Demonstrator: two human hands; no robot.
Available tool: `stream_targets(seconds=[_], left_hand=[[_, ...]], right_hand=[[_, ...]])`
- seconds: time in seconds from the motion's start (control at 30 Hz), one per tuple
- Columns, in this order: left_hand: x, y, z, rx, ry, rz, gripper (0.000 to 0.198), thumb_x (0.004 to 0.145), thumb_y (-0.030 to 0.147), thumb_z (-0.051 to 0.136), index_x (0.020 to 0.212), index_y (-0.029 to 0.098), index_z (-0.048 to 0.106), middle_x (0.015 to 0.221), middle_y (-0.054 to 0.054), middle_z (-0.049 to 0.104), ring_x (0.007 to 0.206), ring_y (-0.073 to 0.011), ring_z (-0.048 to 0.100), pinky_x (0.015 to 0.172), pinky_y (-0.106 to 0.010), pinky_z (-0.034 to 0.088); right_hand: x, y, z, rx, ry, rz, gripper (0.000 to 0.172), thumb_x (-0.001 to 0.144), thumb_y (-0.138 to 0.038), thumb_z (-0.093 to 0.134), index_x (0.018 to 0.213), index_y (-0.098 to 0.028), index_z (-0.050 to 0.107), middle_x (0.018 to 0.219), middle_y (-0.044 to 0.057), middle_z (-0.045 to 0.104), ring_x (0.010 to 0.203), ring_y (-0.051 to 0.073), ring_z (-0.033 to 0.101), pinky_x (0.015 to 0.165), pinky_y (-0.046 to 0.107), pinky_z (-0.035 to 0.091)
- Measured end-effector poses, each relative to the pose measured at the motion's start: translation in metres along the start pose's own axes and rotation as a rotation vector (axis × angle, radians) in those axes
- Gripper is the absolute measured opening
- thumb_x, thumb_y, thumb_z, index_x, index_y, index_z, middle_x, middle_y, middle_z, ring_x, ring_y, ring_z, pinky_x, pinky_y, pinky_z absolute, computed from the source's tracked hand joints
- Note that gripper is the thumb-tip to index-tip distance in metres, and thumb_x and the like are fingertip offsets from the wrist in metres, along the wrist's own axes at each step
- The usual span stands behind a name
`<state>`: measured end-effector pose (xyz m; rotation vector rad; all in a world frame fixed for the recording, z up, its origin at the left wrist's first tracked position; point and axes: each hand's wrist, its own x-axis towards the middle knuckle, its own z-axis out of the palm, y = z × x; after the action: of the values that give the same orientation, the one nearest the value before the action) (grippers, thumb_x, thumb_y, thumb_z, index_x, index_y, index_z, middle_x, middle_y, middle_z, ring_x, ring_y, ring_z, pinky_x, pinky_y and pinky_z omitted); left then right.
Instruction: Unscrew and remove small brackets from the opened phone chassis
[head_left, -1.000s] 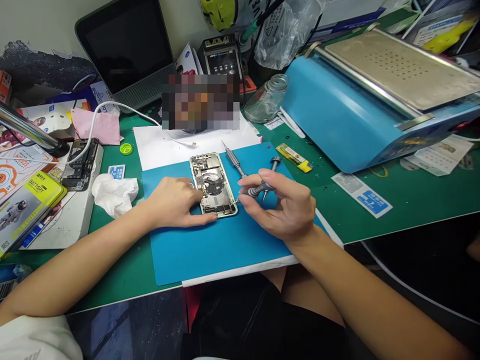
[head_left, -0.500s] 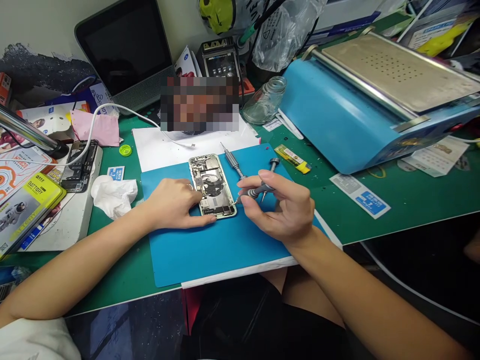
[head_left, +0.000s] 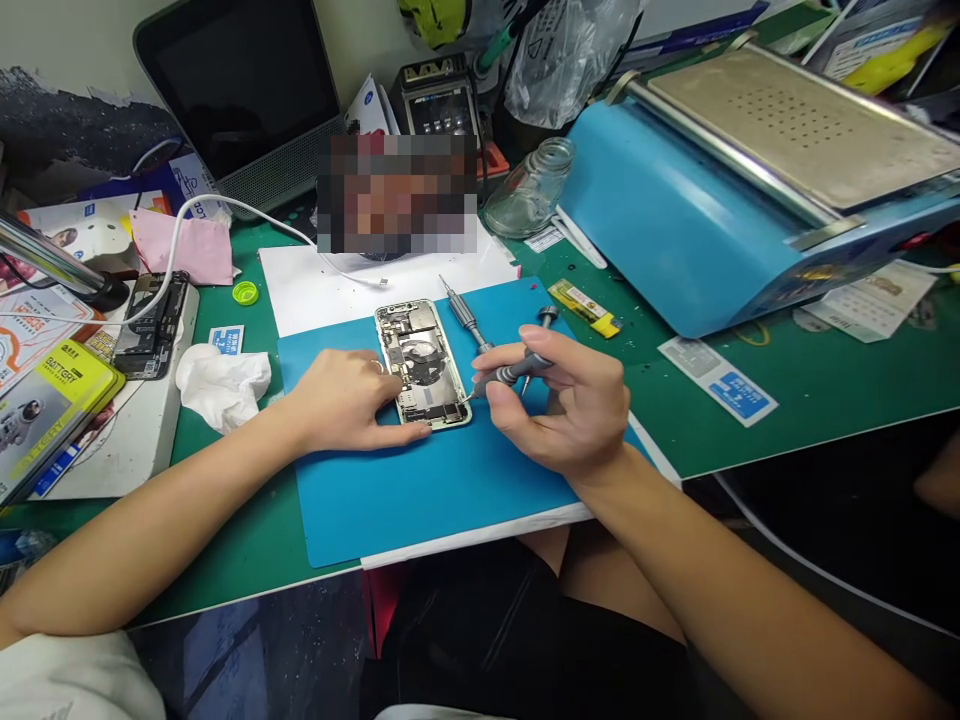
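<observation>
Opened phone (head_left: 426,365) on blue mat (head_left: 450,495), mat bare below its bottom edge, silvery and dark inside, pale-rimmed, left hand (head_left: 343,400), fingers parted, against its left edge, right hand (head_left: 570,405) closed around grey screwdriver (head_left: 511,374)

two hands (head_left: 349,400) (head_left: 574,405), two phones (head_left: 427,362) (head_left: 146,338)

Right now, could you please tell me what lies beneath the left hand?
The left hand overlaps parts of the left and near edges of the opened phone, and part of the blue mat around it. Whatever the hand fully covers is hidden from view.
</observation>
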<state>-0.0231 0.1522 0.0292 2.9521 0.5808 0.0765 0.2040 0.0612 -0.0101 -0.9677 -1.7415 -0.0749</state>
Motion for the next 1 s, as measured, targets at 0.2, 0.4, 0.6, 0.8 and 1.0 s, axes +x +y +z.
stream_targets(seconds=[0.2, 0.4, 0.6, 0.8, 1.0], left_hand=[[-0.0002, 0.0002, -0.0006, 0.004, 0.005, 0.004, 0.061, 0.093, 0.071, 0.049, 0.061, 0.019, 0.053, 0.057, -0.003, 0.056, 0.058, -0.0167, 0.052, 0.053, -0.031, 0.012], [-0.0016, 0.0012, -0.0005, 0.002, 0.005, -0.027, 0.061, 0.092, 0.072, 0.050, 0.061, 0.019, 0.054, 0.058, -0.003, 0.057, 0.058, -0.0170, 0.054, 0.054, -0.031, 0.012], [-0.0020, 0.0014, -0.0009, 0.000, 0.015, -0.029, 0.063, 0.091, 0.073, 0.049, 0.061, 0.019, 0.055, 0.058, -0.004, 0.057, 0.058, -0.0171, 0.055, 0.053, -0.031, 0.014], [-0.0017, 0.0008, -0.0007, 0.001, -0.008, -0.027, 0.063, 0.092, 0.073, 0.049, 0.061, 0.019, 0.053, 0.058, -0.004, 0.058, 0.059, -0.0171, 0.055, 0.053, -0.031, 0.013], [-0.0014, 0.0015, -0.0012, 0.003, -0.037, -0.045, 0.062, 0.092, 0.073, 0.048, 0.062, 0.019, 0.052, 0.060, -0.004, 0.059, 0.061, -0.0170, 0.055, 0.055, -0.031, 0.013]], right_hand=[[0.0008, -0.0014, -0.0010, 0.003, 0.000, -0.014, 0.075, 0.084, -0.010, 0.068, 0.152, -0.029, 0.042, 0.101, 0.005, 0.077, 0.069, 0.017, 0.074, 0.058, 0.030, 0.065], [0.0012, -0.0024, -0.0005, 0.018, -0.015, 0.010, 0.081, 0.082, -0.005, 0.068, 0.153, -0.030, 0.039, 0.101, 0.004, 0.077, 0.075, 0.017, 0.076, 0.063, 0.029, 0.067], [0.0018, -0.0027, -0.0024, 0.015, -0.037, -0.026, 0.080, 0.083, -0.008, 0.072, 0.153, -0.027, 0.040, 0.110, 0.008, 0.078, 0.080, 0.020, 0.077, 0.065, 0.031, 0.069], [0.0039, -0.0035, -0.0030, -0.036, -0.034, -0.025, 0.077, 0.086, -0.007, 0.066, 0.154, -0.030, 0.038, 0.109, 0.007, 0.077, 0.079, 0.018, 0.076, 0.063, 0.030, 0.067], [0.0041, -0.0029, -0.0029, -0.044, -0.059, -0.051, 0.080, 0.085, -0.011, 0.071, 0.155, -0.030, 0.036, 0.109, 0.007, 0.077, 0.079, 0.018, 0.075, 0.064, 0.030, 0.067]])
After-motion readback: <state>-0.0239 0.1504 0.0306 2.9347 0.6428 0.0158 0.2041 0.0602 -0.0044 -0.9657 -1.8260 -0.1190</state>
